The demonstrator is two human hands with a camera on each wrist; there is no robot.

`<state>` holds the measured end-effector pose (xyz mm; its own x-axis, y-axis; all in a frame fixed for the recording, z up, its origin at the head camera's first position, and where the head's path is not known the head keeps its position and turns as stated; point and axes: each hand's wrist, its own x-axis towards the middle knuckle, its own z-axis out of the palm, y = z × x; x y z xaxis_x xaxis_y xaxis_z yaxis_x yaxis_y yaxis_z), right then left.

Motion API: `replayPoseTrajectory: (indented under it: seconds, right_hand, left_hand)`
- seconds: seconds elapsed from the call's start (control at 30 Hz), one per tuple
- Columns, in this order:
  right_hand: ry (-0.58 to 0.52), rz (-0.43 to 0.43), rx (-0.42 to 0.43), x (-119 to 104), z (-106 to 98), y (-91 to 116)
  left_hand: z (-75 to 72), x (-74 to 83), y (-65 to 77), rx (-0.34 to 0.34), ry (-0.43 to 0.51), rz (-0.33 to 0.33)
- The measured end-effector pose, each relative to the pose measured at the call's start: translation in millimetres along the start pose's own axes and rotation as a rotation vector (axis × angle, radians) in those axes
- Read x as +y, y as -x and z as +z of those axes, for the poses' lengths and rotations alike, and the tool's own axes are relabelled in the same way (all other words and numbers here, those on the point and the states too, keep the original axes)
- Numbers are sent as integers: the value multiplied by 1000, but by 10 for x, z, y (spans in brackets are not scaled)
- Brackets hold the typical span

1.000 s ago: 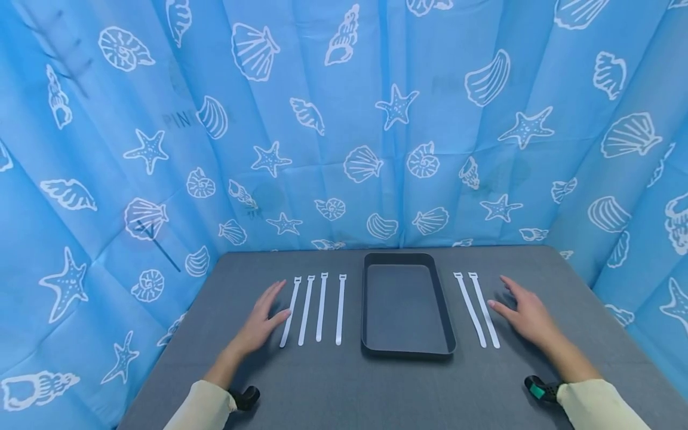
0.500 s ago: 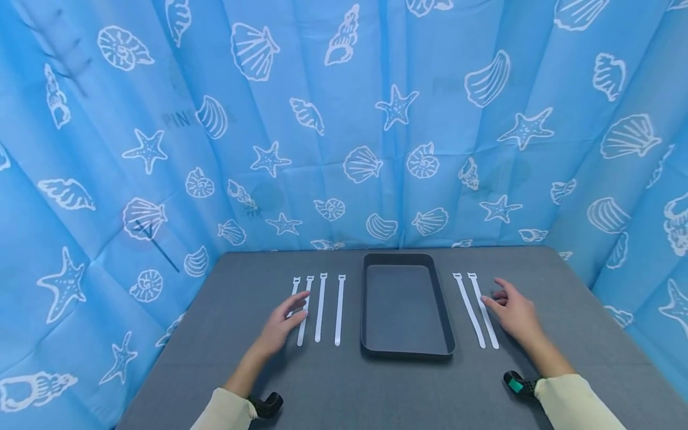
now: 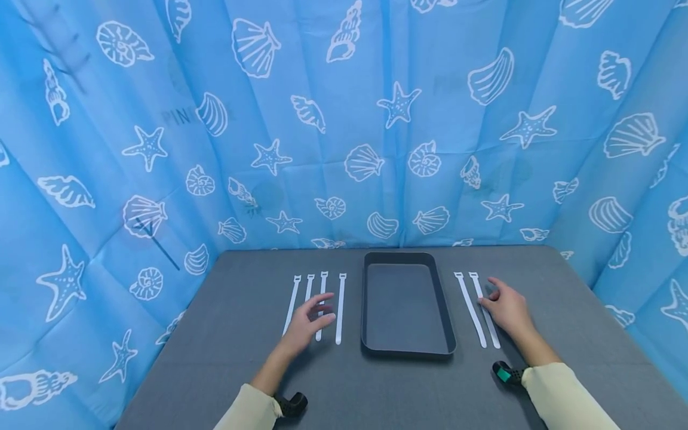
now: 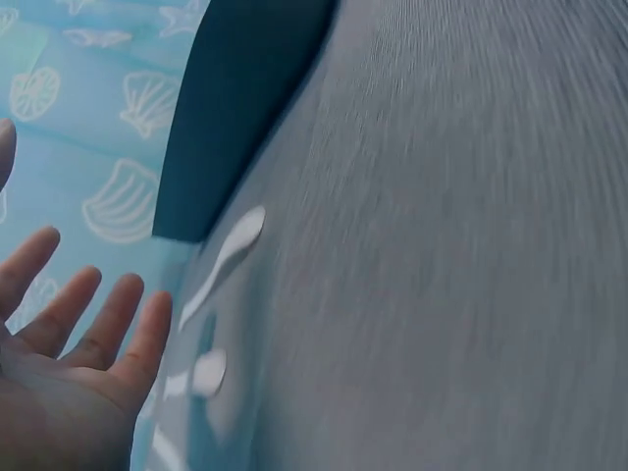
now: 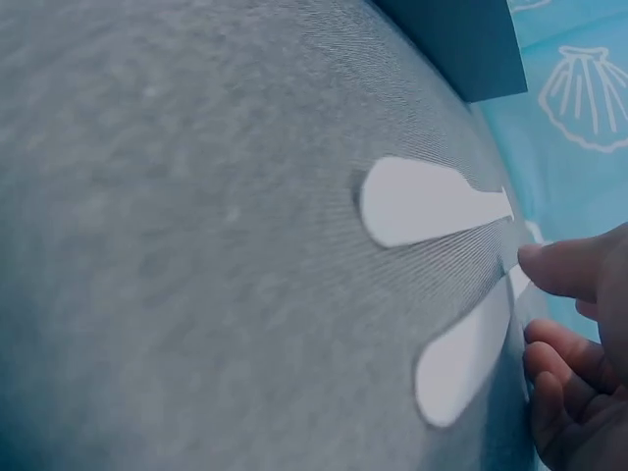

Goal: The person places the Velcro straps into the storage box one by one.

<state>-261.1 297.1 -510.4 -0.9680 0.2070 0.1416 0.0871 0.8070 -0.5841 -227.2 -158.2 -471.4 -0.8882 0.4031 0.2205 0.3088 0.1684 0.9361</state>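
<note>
Fingers spread, the left hand (image 3: 305,327) now hovers further inward over the white straps (image 3: 341,286) left of the tray (image 3: 407,310), while the right hand (image 3: 506,307), thumb and fingers parted, nears the outer right strap (image 3: 491,327), so both have straps within reach.

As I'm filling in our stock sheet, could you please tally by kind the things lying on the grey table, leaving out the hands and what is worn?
Tray: 1
Straps: 6 (4 left of the tray, 2 right)
Total: 7
</note>
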Motion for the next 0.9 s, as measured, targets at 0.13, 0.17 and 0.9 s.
replayPoseTrajectory:
  seconds: [0.13, 0.17, 0.9]
  right_hand:
    - [8, 37, -7, -13, 8, -22]
    - [14, 45, -11, -19, 8, -28]
    - [68, 101, -94, -152, -97, -40]
  left_hand:
    - [144, -31, -54, 5, 48, 5]
    - [178, -33, -67, 6, 55, 4]
    - [567, -27, -205, 61, 72, -97]
